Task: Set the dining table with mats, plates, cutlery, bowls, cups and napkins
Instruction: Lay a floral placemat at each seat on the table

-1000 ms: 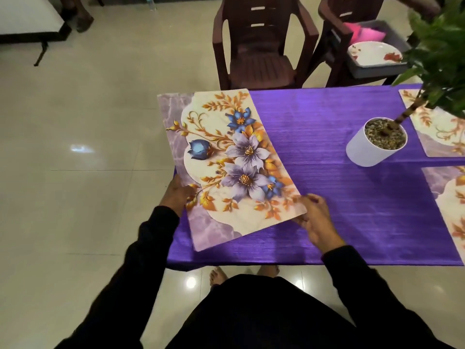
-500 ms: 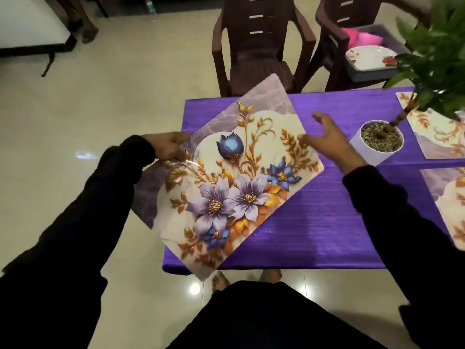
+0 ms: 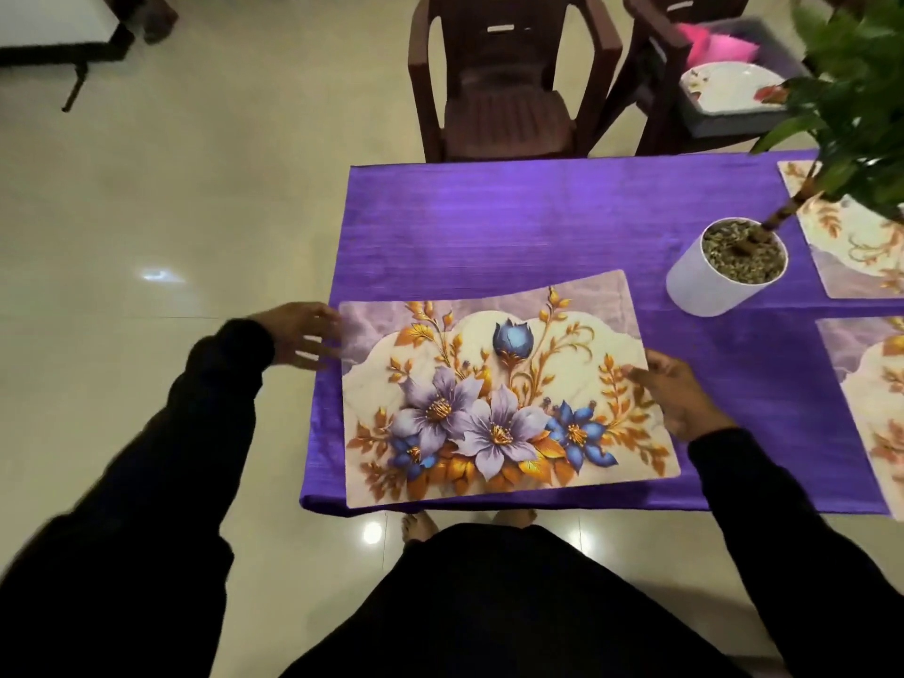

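Three floral mats lie on a table covered by a purple cloth (image 3: pixel 489 227), which stands on a glossy cream tiled floor (image 3: pixel 146 188). The nearest mat (image 3: pixel 499 398) sits flat at the table's near left corner, its front edge along the table edge. The right hand (image 3: pixel 680 398) holds this mat's right edge, thumb on top and fingers curled; whether they reach beneath it cannot be confirmed. The left hand (image 3: pixel 303 335) is blurred, fingers spread and relaxed just beside the mat's left edge, gripping nothing. A white plant pot (image 3: pixel 719 281) stands near the mat's far right corner. Two further mats, the far one (image 3: pixel 851 247) and the near one (image 3: pixel 875 393), are cut off by the right frame border. Beyond the table, one brown chair (image 3: pixel 508 90) is bare; a second holds a grey tray (image 3: pixel 734 115) with a plate (image 3: pixel 729 85) and pink napkins (image 3: pixel 714 46), partly hidden by leaves.
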